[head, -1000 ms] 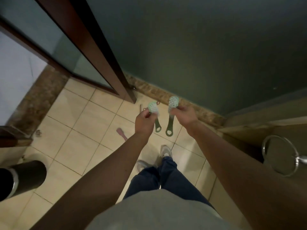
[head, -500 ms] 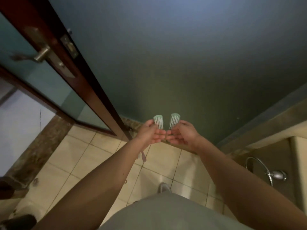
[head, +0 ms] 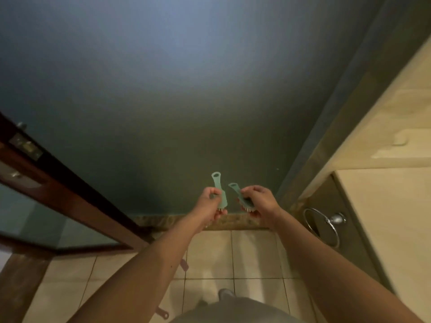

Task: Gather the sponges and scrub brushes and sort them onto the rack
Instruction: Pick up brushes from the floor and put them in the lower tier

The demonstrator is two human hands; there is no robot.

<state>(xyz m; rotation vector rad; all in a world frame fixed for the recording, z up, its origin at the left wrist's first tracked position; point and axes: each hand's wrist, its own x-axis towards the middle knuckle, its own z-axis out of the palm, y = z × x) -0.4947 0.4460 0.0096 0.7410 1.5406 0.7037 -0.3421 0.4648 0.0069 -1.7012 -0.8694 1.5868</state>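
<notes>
In the centre of the frame, before a dark green wall, the left hand (head: 211, 203) is curled round the first scrub brush (head: 221, 192) and the right hand (head: 260, 201) round the second scrub brush (head: 240, 195). Half a second ago the bristle heads pointed up. Now both pale green brushes are flipped, looped handles upward. This likely readies the loops for hanging. No rack is visible. A chrome towel ring (head: 313, 229) sits at lower right.

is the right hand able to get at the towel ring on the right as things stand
Probably not to grasp it: the right hand grips a green scrub brush, though the towel ring hangs nearby with nothing between.
</notes>
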